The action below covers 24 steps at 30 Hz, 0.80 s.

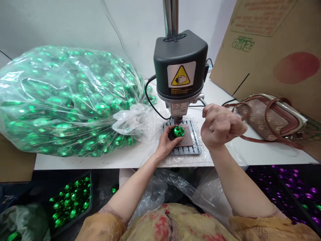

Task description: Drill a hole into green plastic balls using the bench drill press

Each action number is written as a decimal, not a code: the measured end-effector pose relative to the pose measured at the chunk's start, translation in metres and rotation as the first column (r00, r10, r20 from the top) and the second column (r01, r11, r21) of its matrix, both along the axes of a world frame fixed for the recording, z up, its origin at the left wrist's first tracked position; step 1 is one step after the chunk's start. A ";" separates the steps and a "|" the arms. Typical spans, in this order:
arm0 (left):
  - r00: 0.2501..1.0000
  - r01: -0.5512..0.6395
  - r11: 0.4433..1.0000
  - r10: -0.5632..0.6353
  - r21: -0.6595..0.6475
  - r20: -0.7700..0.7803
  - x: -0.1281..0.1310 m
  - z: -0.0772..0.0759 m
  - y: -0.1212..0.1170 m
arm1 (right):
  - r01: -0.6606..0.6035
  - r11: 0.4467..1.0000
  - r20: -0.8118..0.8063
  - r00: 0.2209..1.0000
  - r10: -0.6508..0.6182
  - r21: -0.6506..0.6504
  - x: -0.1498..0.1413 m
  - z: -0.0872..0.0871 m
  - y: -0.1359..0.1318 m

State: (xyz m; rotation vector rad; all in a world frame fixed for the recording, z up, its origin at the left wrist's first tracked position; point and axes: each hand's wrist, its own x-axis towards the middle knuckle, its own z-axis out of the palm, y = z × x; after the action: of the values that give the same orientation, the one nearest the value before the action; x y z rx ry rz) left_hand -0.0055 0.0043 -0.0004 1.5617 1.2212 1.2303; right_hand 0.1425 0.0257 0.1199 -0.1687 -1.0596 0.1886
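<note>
My left hand (pixel 167 140) pinches a shiny green faceted ball (pixel 179 131) between thumb and fingers. The ball sits directly under the chuck of a black bench drill press (pixel 180 67), over a brown board (pixel 187 139) on the slotted metal base (pixel 197 140). The bit meets the top of the ball; how deep it goes I cannot tell. My right hand (pixel 222 127) is closed in a fist at the drill's right side, by the metal feed lever (pixel 202 100). Its fingers curl round the end of that lever, which they partly hide.
A large clear bag (pixel 67 100) of green balls fills the table's left. At the right lie a brown patterned handbag (pixel 271 117) and a tall cardboard box (pixel 271 43). Below the table edge are a tub of green balls (pixel 71 197) and purple balls (pixel 293 184). Dark shavings dot the tabletop.
</note>
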 end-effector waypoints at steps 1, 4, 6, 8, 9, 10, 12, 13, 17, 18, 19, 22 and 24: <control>1.000 0.000 1.000 0.000 -0.003 0.001 0.000 0.000 0.000 | 0.012 1.000 -0.021 1.000 -0.012 -0.028 -0.001 0.002 -0.001; 1.000 -0.009 1.000 0.009 -0.007 0.005 0.001 -0.001 0.000 | 0.044 0.985 -0.096 0.994 -0.060 -0.169 -0.003 0.022 -0.001; 1.000 -0.021 1.000 0.022 -0.004 0.010 0.003 0.000 -0.001 | 0.056 0.952 -0.076 0.994 -0.083 -0.300 -0.003 0.044 0.001; 0.999 -0.048 0.999 0.048 0.004 0.023 0.006 0.001 -0.001 | 0.028 0.915 -0.020 0.999 -0.039 -0.402 -0.001 0.064 0.006; 0.997 -0.067 0.998 0.067 0.010 0.030 0.007 0.002 -0.002 | 0.011 0.902 -0.008 1.000 -0.016 -0.432 0.000 0.072 0.008; 0.995 -0.091 0.996 0.090 0.019 0.033 0.008 0.004 -0.004 | -0.019 0.893 -0.011 1.000 0.016 -0.450 0.000 0.078 0.011; 0.987 -0.160 0.986 0.159 0.050 0.016 0.007 0.008 -0.011 | -0.085 0.891 -0.051 0.996 0.070 -0.447 0.001 0.085 0.015; 0.980 -0.196 0.977 0.197 0.085 -0.007 0.006 0.009 -0.018 | -0.112 0.893 -0.071 0.993 0.090 -0.436 0.001 0.086 0.016; 0.961 -0.046 0.950 0.126 0.308 -0.245 -0.008 0.005 -0.060 | -0.115 0.900 -0.075 0.993 0.091 -0.421 0.001 0.083 0.016; 0.937 0.099 0.942 0.021 0.322 -0.349 -0.011 -0.001 -0.073 | -0.104 0.901 -0.066 0.994 0.084 -0.422 0.000 0.082 0.016; 0.884 0.255 0.924 -0.103 0.286 -0.456 -0.014 -0.008 -0.086 | -0.091 0.902 -0.059 0.996 0.073 -0.423 0.000 0.081 0.015; 0.581 0.567 0.822 -0.451 -0.060 -0.677 -0.015 -0.035 -0.120 | -0.061 0.912 -0.052 0.998 0.043 -0.407 0.000 0.080 0.014; 0.403 0.542 0.771 -0.588 -0.335 -0.701 -0.013 -0.047 -0.134 | -0.050 0.915 -0.049 0.998 0.033 -0.401 0.000 0.080 0.013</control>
State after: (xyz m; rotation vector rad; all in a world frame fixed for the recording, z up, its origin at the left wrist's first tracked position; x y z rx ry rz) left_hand -0.0185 -0.1297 -0.0473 2.3204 0.9999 -0.0114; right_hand 0.1423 0.0389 0.1999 -0.5127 -0.9734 0.4485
